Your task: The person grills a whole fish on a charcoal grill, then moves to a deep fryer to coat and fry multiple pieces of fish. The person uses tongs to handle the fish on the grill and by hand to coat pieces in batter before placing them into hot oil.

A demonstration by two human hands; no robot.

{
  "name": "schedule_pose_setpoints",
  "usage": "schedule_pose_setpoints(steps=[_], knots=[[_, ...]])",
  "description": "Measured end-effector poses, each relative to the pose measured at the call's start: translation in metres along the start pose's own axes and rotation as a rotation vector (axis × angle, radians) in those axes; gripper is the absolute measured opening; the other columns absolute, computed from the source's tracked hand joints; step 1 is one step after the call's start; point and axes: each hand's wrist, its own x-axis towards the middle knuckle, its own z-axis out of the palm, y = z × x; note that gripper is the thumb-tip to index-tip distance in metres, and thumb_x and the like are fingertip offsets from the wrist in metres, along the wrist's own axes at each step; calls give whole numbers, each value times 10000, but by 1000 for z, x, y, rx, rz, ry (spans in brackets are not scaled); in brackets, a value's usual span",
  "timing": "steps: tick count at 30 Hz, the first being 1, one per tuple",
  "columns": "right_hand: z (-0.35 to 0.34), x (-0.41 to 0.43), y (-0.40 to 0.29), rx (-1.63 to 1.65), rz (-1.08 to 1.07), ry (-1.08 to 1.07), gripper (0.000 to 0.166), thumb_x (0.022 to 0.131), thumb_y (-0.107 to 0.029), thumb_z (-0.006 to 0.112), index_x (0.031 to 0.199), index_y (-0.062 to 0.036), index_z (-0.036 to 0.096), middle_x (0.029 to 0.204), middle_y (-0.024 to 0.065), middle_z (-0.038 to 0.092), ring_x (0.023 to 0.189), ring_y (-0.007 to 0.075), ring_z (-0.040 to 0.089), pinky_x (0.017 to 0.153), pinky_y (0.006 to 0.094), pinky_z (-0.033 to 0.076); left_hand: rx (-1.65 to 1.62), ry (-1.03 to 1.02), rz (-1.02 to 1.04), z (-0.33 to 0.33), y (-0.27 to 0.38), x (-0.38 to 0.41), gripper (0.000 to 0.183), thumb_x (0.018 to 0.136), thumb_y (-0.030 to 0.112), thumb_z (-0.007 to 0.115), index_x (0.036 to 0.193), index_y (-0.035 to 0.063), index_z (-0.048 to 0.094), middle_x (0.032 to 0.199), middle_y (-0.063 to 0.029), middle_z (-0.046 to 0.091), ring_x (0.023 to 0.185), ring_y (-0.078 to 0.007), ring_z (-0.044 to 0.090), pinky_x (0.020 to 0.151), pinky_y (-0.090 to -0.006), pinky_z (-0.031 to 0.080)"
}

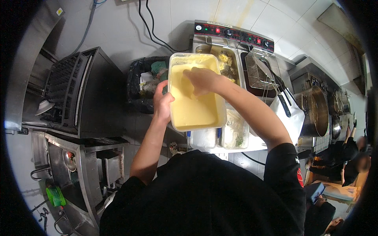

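My left hand point(161, 101) grips the left wall of a translucent plastic tub point(223, 113), its thumb over the rim. Pale yellow batter point(195, 115) fills much of the tub, which is raised above the counter. Inside it is my right hand point(202, 79), the fingers bent down into the batter. Batter coats the fingertips, and whether they hold anything is hidden. Just behind the tub, an electric deep fryer point(233, 34) has fried yellow bits point(226, 60) in its left well. Below the tub's right side sits a clear container of white flour point(236, 132).
A wire fry basket point(262, 72) rests over the fryer's right well, with black-handled tongs point(284, 106) beside it. Further right stands a large stockpot point(314, 110). A black-lined waste bin point(133, 79) is left of the tub. Steel sinks point(81, 177) lie at left; several people stand at far right.
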Motion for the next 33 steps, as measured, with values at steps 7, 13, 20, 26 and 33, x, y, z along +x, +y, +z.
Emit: schedule_pose_setpoints(steps=[7, 13, 20, 26, 33], knots=[[17, 13, 4, -31, -149, -230, 293, 645, -149, 686, 896, -6, 639, 950, 182, 627, 911, 329, 622, 749, 423, 497, -39, -28, 48, -3, 5, 24, 586, 672, 86, 478, 1236, -59, 417, 1089, -194, 550, 946, -265, 578, 837, -352, 478], [-18, 16, 14, 33, -84, -9, 537, 613, -162, 718, 1105, -28, 548, 1003, 205, 635, 952, 358, 614, 797, 424, 487, -28, -64, 74, 4, 21, 61, 564, 698, 100, 455, 1239, -55, 421, 1126, -204, 530, 1002, -288, 552, 891, -378, 453], [-103, -14, 65, 220, -9, 209, 714, 564, -288, 804, 1196, -67, 554, 996, 171, 650, 887, 272, 644, 789, 373, 501, -16, -58, 93, 8, 27, 76, 588, 683, 114, 452, 1245, -59, 416, 1118, -219, 534, 1002, -307, 571, 857, -391, 485], [-188, -47, 74, 64, 249, 215, 698, 569, -226, 837, 1197, -66, 575, 1114, 186, 620, 992, 300, 607, 796, 396, 539, 84, 81, 91, -26, 23, 52, 583, 687, 151, 406, 1237, -38, 440, 1127, -178, 553, 990, -288, 586, 860, -392, 498], [-215, -50, 150, 188, 371, 277, 536, 591, -160, 806, 1077, -10, 637, 966, 177, 651, 791, 260, 652, 607, 321, 574, 41, 103, 81, -57, 17, 29, 577, 676, 117, 414, 1230, -37, 454, 1101, -194, 575, 964, -281, 609, 820, -387, 523]])
